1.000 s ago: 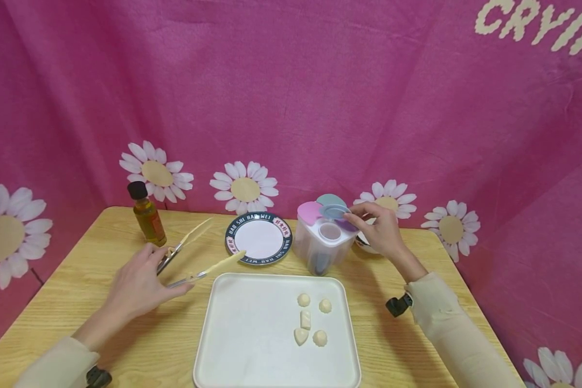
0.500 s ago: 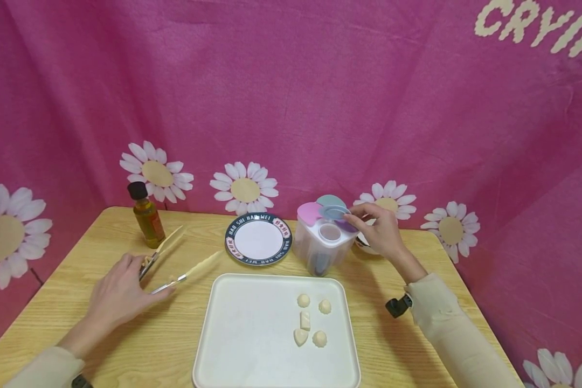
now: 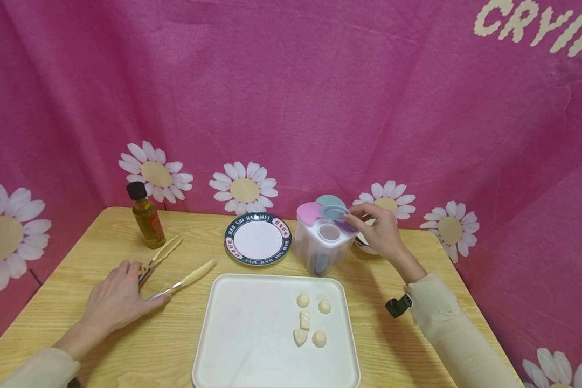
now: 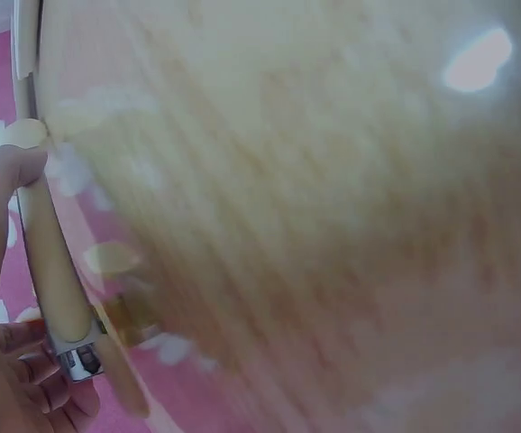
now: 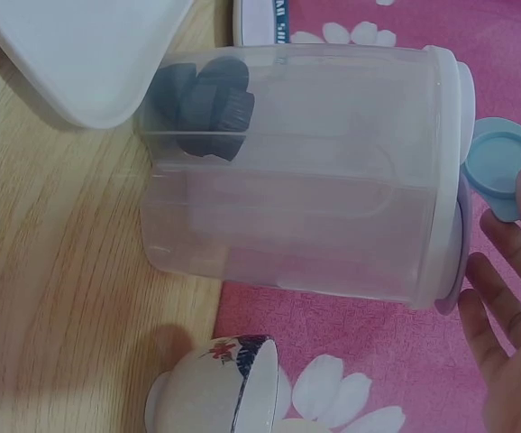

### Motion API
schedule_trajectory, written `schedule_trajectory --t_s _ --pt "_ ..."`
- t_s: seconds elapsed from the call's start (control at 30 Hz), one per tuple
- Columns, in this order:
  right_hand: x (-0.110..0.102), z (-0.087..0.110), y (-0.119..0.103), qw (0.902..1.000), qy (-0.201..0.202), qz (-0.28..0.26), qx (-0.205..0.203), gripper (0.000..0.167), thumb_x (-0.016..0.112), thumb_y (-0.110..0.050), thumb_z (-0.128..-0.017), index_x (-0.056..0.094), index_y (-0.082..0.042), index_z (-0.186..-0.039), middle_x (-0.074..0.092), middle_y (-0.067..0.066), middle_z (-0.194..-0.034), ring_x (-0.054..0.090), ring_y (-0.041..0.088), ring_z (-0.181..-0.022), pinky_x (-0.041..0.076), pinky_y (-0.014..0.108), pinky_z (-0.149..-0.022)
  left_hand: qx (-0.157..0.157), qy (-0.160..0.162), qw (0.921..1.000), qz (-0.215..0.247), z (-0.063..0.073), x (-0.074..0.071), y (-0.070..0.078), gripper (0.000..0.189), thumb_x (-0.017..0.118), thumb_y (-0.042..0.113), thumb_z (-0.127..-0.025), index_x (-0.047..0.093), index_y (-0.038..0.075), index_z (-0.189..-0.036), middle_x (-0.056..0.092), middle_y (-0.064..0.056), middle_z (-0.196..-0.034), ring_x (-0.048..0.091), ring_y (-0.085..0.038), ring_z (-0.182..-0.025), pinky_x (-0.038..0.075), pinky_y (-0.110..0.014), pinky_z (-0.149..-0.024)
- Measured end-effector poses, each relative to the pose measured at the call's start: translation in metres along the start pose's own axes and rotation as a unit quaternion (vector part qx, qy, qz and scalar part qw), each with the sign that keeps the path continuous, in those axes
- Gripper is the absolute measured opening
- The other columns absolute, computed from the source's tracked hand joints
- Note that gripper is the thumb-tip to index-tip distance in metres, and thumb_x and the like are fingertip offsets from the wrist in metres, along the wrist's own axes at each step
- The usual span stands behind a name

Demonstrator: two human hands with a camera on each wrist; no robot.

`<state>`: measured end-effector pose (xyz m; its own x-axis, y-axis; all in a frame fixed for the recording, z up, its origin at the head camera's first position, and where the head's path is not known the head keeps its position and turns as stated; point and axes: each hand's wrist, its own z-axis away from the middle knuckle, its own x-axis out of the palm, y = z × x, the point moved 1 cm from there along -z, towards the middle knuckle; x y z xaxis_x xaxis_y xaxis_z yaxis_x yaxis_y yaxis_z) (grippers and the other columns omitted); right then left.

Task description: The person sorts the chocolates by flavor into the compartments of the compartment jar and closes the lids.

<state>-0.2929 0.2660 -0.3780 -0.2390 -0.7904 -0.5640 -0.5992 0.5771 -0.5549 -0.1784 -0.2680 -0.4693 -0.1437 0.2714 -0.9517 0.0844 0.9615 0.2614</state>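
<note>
My left hand (image 3: 118, 302) holds a pair of tongs (image 3: 196, 275) with metal arms and cream tips, low over the table at the left. Its thumb is on one arm and the fingers are on the other, with the tips spread wide apart and nothing between them. My right hand (image 3: 380, 231) pinches a raised blue flip lid (image 5: 504, 162) on a clear container (image 5: 315, 189). Below that lid, a round opening (image 3: 330, 232) is uncovered. Pink (image 3: 309, 213), green and purple lids cover the other sections. Dark pieces (image 5: 211, 108) lie at the container's bottom.
A white tray (image 3: 247, 328) carries several small cream-coloured shaped pieces (image 3: 305, 321). Behind it is a dark-rimmed plate (image 3: 258, 240). A black-capped oil bottle (image 3: 149, 222) stands at the back left, past the tongs. Beside the container sits a patterned bowl (image 5: 211, 383).
My left hand has moved left and toward me with the tongs, and their tips have come down closer to the table. The right hand and the blue lid have stayed in place.
</note>
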Motion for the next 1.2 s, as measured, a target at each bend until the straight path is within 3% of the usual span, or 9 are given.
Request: schedule_trajectory --t_s 0.33,0.47,0.57,0.77,0.9,1.07,1.2 --pt "0.0 0.0 -0.001 1.0 -0.001 0.003 0.005 0.009 0.084 -0.006 -0.088 0.08 -0.004 -0.096 0.08 0.012 -0.087 0.06 -0.006 -0.079 0.051 0.013 -0.074 -0.011 -0.013 0.9998 0.002 0.001 0.005 -0.004 0.103 0.077 0.078 -0.074 0.055 -0.01 -0.122 0.063 -0.027 -0.106 0.062 -0.038 -0.089 0.052 -0.05 -0.058" --pt "0.0 0.0 -0.002 1.0 -0.002 0.003 0.004 0.01 0.084 -0.006 -0.088 0.08 -0.004 -0.096 0.08 0.012 -0.087 0.06 -0.005 -0.079 0.052 0.013 -0.075 -0.002 0.007 1.0 -0.002 0.0 0.003 0.0 0.105 0.075 0.079 -0.076 0.055 -0.01 -0.128 0.062 -0.028 -0.11 0.06 -0.04 -0.092 0.053 -0.051 -0.061" --pt "0.0 -0.001 -0.002 1.0 -0.003 0.001 0.003 0.01 0.084 -0.006 -0.088 0.08 -0.004 -0.097 0.08 0.011 -0.087 0.06 -0.005 -0.079 0.052 0.013 -0.075 0.013 0.031 0.9994 -0.002 -0.005 -0.003 0.009 0.096 0.074 0.077 -0.079 0.057 -0.007 -0.122 0.062 -0.026 -0.108 0.059 -0.04 -0.094 0.053 -0.053 -0.068" --pt "-0.001 0.0 -0.002 1.0 -0.002 0.002 0.002 0.01 0.084 -0.006 -0.088 0.08 -0.004 -0.097 0.08 0.012 -0.087 0.06 -0.006 -0.079 0.053 0.014 -0.075 0.03 0.038 0.9969 0.062 -0.023 -0.017 0.053 0.066 0.076 0.051 -0.092 0.063 -0.001 -0.129 0.067 -0.025 -0.118 0.062 -0.043 -0.107 0.053 -0.06 -0.087" --pt "-0.001 0.001 -0.001 1.0 0.0 0.001 0.0 0.009 0.083 -0.006 -0.088 0.08 -0.004 -0.097 0.08 0.012 -0.086 0.061 -0.006 -0.078 0.053 0.014 -0.074 0.049 0.053 0.9893 0.127 -0.037 -0.014 0.09 0.048 0.077 0.036 -0.095 0.067 0.005 -0.131 0.073 -0.019 -0.117 0.067 -0.037 -0.106 0.058 -0.055 -0.087" --pt "-0.001 0.003 0.0 1.0 0.001 -0.003 -0.002 0.009 0.083 -0.005 -0.088 0.08 -0.004 -0.097 0.08 0.012 -0.086 0.061 -0.005 -0.078 0.053 0.013 -0.073 0.094 0.082 0.9682 0.217 -0.057 -0.006 0.135 0.032 0.078 0.028 -0.096 0.073 0.009 -0.121 0.076 -0.011 -0.11 0.068 -0.028 -0.099 0.057 -0.042 -0.083" --pt "-0.001 0.003 -0.002 1.0 0.0 -0.005 -0.005 0.01 0.083 -0.004 -0.088 0.08 -0.004 -0.098 0.08 0.013 -0.088 0.062 -0.005 -0.078 0.053 0.012 -0.074 0.131 0.087 0.9488 0.274 -0.073 -0.002 0.167 0.027 0.079 0.023 -0.095 0.074 0.009 -0.117 0.077 -0.009 -0.108 0.067 -0.025 -0.094 0.058 -0.041 -0.08"
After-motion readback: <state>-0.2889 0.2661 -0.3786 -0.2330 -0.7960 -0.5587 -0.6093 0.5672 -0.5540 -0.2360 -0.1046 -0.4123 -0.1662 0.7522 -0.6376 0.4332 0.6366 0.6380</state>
